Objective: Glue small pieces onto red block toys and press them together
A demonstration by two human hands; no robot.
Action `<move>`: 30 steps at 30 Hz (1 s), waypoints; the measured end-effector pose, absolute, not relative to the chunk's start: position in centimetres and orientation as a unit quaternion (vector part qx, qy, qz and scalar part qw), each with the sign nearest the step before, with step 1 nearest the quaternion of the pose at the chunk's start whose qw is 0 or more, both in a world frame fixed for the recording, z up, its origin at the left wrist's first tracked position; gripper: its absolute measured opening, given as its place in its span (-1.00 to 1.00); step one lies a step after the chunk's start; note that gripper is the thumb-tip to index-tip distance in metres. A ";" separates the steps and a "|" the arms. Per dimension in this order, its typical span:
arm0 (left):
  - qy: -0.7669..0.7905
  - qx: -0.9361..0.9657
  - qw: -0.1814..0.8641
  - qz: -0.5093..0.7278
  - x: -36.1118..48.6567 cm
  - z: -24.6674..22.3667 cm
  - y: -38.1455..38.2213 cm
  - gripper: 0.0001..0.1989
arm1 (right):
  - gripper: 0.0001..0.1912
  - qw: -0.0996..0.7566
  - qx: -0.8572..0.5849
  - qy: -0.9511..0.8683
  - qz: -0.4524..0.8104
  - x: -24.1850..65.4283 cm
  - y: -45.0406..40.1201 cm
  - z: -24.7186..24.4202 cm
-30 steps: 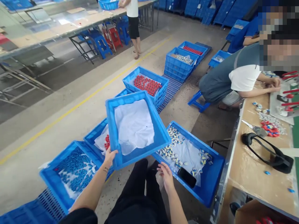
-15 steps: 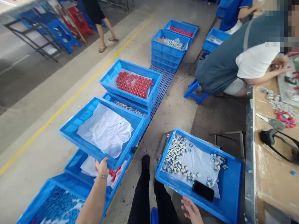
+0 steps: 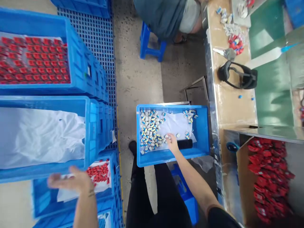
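Observation:
My right hand (image 3: 172, 143) reaches into a blue crate (image 3: 173, 160), its fingers pinched on a small whitish part (image 3: 167, 136). Many small white, blue and yellow parts (image 3: 150, 128) lie loose at that crate's left side, on a white plastic sheet (image 3: 174, 123). A black phone (image 3: 185, 144) lies just right of my right hand. Blurred by motion, my left hand (image 3: 71, 180) is open with fingers apart, near the front edge of another blue crate (image 3: 90, 126). That crate is lined with a crumpled white sheet (image 3: 42, 137) and no parts show on it.
Stacked crates at left hold red parts (image 3: 45, 60) and more red pieces (image 3: 99, 172). A workbench (image 3: 234, 110) with a black strapped object (image 3: 237, 74) runs along the right. A blue stool (image 3: 152, 44) stands ahead under a seated person (image 3: 163, 15). Red pieces (image 3: 266, 177) fill a box below the bench.
My view has turned down and to the right. My left hand has let go of the sheet-lined crate. My right hand has moved from outside the parts crate to the parts inside it.

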State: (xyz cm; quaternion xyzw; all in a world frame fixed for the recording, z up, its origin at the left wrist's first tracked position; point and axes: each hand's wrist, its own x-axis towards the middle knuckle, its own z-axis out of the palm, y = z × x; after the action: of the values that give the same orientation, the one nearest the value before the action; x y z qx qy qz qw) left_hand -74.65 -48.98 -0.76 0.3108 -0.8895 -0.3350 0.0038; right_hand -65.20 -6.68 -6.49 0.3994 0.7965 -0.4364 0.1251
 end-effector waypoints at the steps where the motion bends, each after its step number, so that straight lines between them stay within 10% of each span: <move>1: -0.903 0.278 0.020 -0.326 -73.9 -0.6 -45.5 -0.65 | -0.51 0.131 0.372 0.821 -0.414 -67.6 -6.2 -7.9; 9: -0.915 -0.188 -0.301 -0.193 -78.0 -8.9 -19.7 -0.51 | -0.34 0.253 0.211 0.887 -0.322 -72.9 -7.4 -14.1; 30: -0.867 -0.044 -0.497 0.010 -71.5 -11.0 -24.2 -0.28 | -0.43 0.401 0.325 0.775 -0.364 -58.0 -9.2 -14.2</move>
State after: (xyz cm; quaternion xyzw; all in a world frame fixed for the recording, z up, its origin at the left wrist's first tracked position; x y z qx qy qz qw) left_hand -71.55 -24.25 -11.02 -0.0441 -0.8668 0.0104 -0.4965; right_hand -58.05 -9.17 -14.20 0.3247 0.7753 -0.3639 0.4013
